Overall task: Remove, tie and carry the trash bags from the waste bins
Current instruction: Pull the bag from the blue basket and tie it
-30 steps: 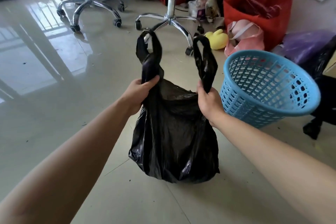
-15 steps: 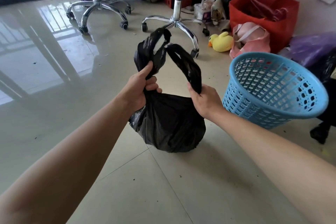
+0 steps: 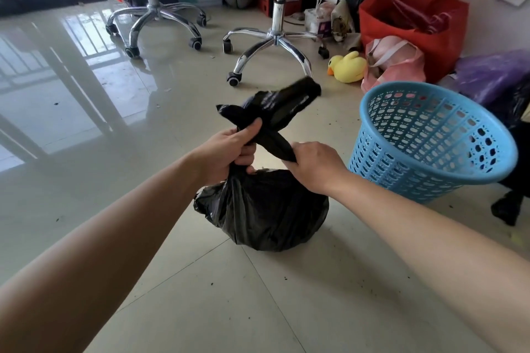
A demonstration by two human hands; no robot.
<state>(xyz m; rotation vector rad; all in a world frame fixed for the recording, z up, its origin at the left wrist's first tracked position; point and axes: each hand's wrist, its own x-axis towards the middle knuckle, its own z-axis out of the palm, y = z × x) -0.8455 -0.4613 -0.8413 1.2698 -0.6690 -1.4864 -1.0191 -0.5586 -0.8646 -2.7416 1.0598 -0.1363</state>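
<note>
A full black trash bag (image 3: pixel 263 212) sits on the tiled floor in the middle of the head view. Its two handle loops are crossed above it, their ends sticking up and to the right. My left hand (image 3: pixel 226 152) grips the bag's gathered neck and one handle. My right hand (image 3: pixel 312 165) holds the other handle just to the right, close beside the left hand. A blue plastic mesh waste bin (image 3: pixel 430 140) stands to the right of the bag with no bag in it.
Two chrome office chair bases (image 3: pixel 272 43) stand on the floor behind. A yellow plush duck (image 3: pixel 347 67), a pink bag (image 3: pixel 395 63), a red bag (image 3: pixel 415 26) and a purple bag (image 3: pixel 493 71) lie along the right wall.
The two handles, held apart a second ago, have been brought together and crossed over the bag. My hands have moved close to each other and lower, and the bag has bunched up.
</note>
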